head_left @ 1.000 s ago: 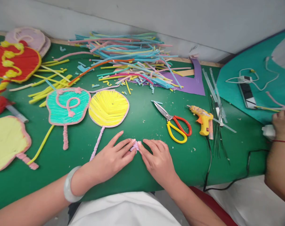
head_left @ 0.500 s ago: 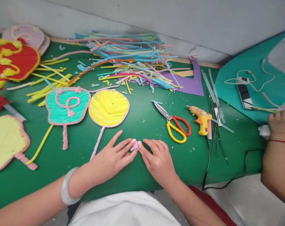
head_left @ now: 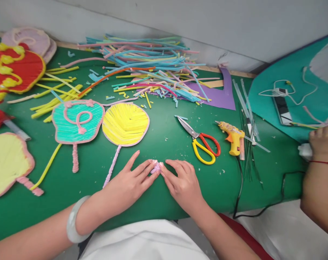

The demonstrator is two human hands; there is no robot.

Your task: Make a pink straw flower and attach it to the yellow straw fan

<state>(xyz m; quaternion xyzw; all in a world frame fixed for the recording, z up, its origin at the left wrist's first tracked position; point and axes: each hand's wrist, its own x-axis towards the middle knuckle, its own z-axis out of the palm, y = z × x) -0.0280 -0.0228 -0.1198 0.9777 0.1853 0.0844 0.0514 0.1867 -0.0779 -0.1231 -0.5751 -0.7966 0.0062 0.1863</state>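
Observation:
A small lilac piece of bent pipe cleaner (head_left: 155, 168) is pinched low over the green table by the fingertips of both hands. My left hand (head_left: 135, 177) grips it from the left, its index finger lifted away. From the right, my right hand (head_left: 181, 180) closes thumb and fingertip on the same piece, partly covering it. Just beyond my left hand lies a round yellow fan (head_left: 126, 124) with a lilac wrapped handle. A turquoise fan (head_left: 78, 122) with a pink edge and pink curl rests beside it. Scissors (head_left: 197, 139) with red and yellow handles lie open beyond my right hand.
Pipe cleaners (head_left: 142, 54) are heaped along the wall. A yellow glue gun (head_left: 233, 135) with a black cord lies at right, near thin green wires (head_left: 250, 159). Another person's arm (head_left: 321, 173) rests at the right edge. Red (head_left: 22, 68) and pale yellow fans (head_left: 9, 164) lie left.
Both hands stay almost in place around the lilac piece, with only slight finger movement. The other things on the table have not moved.

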